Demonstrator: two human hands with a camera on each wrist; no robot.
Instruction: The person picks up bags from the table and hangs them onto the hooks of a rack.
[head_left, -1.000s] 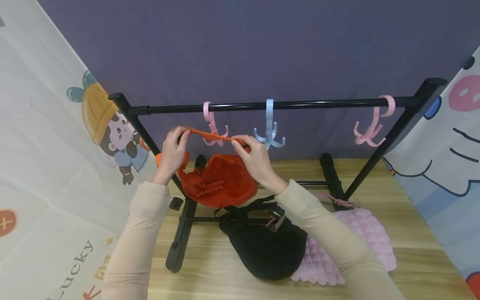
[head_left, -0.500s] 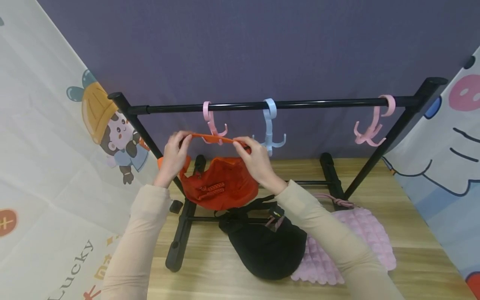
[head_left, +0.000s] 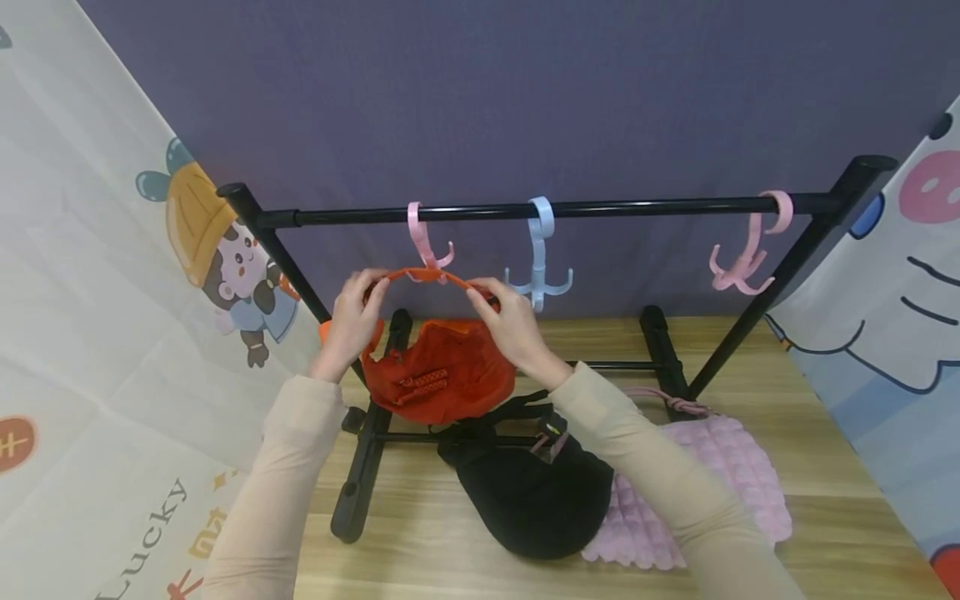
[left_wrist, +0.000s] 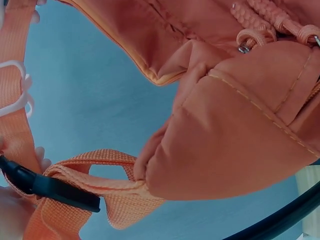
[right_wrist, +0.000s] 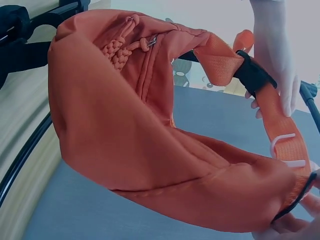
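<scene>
An orange-red waist bag [head_left: 442,383] hangs below its orange strap [head_left: 408,272], with braided zipper pulls on its front. My left hand [head_left: 351,321] pinches the strap's left part, beside a black buckle [left_wrist: 55,187]. On the other side my right hand [head_left: 513,321] pinches the strap between thumb and fingers. Between the hands the strap arches up at the lower prongs of the left pink hook [head_left: 422,237]. Pale prongs [right_wrist: 284,140] of that hook overlap the strap in the right wrist view.
The hook hangs on a black rail [head_left: 637,208], with a blue hook [head_left: 538,250] and another pink hook [head_left: 750,250] to its right. A black bag [head_left: 532,500] and a pink quilted bag [head_left: 735,458] lie on the wooden surface below. Black rack legs [head_left: 360,475] stand at both sides.
Both hands have lowered the strap slightly; it has gone from nearly straight to arched at the left pink hook. The bag sank a little. The blue hook turned on the rail.
</scene>
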